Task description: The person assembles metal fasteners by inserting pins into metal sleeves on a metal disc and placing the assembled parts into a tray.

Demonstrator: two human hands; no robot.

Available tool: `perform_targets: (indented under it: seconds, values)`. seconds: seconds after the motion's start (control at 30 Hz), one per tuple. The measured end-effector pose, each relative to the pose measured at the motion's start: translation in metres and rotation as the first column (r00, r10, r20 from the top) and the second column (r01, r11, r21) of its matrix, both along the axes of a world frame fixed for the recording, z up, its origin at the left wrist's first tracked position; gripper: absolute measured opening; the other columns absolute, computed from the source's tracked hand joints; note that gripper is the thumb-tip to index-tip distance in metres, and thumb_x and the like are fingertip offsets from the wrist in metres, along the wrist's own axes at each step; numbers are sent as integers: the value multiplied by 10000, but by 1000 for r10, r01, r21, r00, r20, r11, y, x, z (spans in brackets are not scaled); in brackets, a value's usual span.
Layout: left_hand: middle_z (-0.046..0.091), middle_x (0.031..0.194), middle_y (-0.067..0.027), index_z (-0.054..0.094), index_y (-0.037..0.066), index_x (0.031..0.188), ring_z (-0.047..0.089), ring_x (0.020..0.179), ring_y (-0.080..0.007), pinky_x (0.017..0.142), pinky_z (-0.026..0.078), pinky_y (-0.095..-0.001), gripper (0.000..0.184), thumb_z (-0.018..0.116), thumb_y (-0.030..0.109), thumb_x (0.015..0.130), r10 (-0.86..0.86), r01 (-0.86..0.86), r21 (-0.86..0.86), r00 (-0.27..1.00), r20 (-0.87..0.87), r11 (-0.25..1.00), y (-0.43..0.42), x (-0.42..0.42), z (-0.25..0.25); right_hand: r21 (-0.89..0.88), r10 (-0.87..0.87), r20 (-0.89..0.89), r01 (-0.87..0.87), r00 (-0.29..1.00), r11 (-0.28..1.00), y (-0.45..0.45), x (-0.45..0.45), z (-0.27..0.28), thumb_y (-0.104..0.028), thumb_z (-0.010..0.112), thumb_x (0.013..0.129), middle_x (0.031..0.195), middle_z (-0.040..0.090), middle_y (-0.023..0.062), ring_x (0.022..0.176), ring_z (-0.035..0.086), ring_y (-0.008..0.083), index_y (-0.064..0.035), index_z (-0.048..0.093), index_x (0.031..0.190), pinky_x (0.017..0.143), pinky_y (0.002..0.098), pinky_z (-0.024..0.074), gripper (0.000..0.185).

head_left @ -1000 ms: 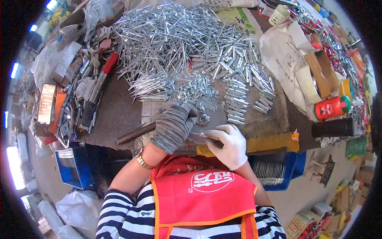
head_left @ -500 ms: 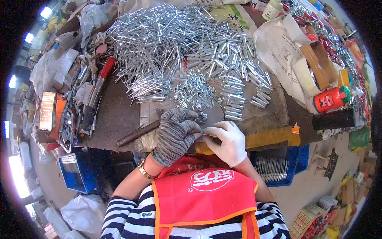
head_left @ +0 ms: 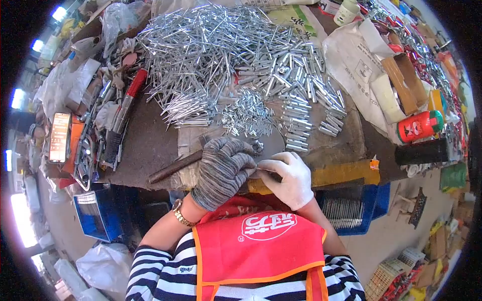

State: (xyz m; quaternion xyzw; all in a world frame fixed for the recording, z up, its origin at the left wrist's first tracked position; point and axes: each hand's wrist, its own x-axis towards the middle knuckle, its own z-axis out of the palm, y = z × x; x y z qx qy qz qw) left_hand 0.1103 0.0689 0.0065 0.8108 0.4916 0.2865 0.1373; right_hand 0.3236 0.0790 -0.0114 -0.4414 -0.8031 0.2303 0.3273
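My left hand (head_left: pixel 223 173), in a grey striped glove, is closed with its fingertips in a pinch. Meeting it fingertip to fingertip is my right hand (head_left: pixel 290 178), in a white glove and also pinching. Whatever lies between the fingertips is too small and covered to make out. A dark bar-like handle (head_left: pixel 175 168) sticks out to the left from beneath my left hand. Just beyond the hands, a shiny metal piece (head_left: pixel 257 146) rests on a round grey plate (head_left: pixel 272 144). Small metal pins (head_left: pixel 246 114) lie heaped past it, with short metal tubes (head_left: pixel 296 123) in rows to their right.
Long thin metal rods (head_left: pixel 191 50) form a big pile at the back. At left lie a lit phone (head_left: pixel 60 138) and a red-handled tool (head_left: pixel 135 83). A red can with a green lid (head_left: pixel 419 126) and an open cardboard box (head_left: pixel 404 83) are at right. Blue bins (head_left: pixel 98 220) stand below the table edge.
Both hands stay nearly in place, fingertips still together. The view has shifted very slightly; no object on the table has visibly moved.
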Motion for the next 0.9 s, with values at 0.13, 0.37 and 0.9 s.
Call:
perform_targets:
  seconds: [0.13, 0.37, 0.9]
  values:
    - [671, 1183, -53, 726, 129, 943, 589, 1089, -277, 980, 425, -447, 227, 760, 196, 729, 4, 13, 125, 991, -133, 992, -4, 5, 5, -8, -1, 0, 1, 1000, 1000, -1, 0, 0, -202, 805, 760, 944, 669, 46, 880, 648, 280, -176, 757, 957, 754, 395, 544, 204]
    - [655, 1270, -70, 769, 183, 1034, 571, 1137, -287, 991, 434, -460, 273, 735, 227, 766, -56, 68, 73, 986, -158, 995, -12, -8, 12, 2, 0, 5, 0, 1000, 1000, 0, 0, -2, -188, 805, 759, 945, 673, 48, 881, 652, 280, -173, 758, 952, 757, 393, 544, 199]
    - [615, 1315, -140, 686, 160, 1263, 574, 1200, -324, 1035, 439, -458, 455, 717, 176, 809, 179, -158, 112, 959, -220, 981, -29, -33, 21, 80, -12, 16, 11, 1000, 997, -2, -3, 1, -103, 824, 735, 917, 671, 59, 842, 657, 285, -147, 760, 951, 723, 391, 543, 230]
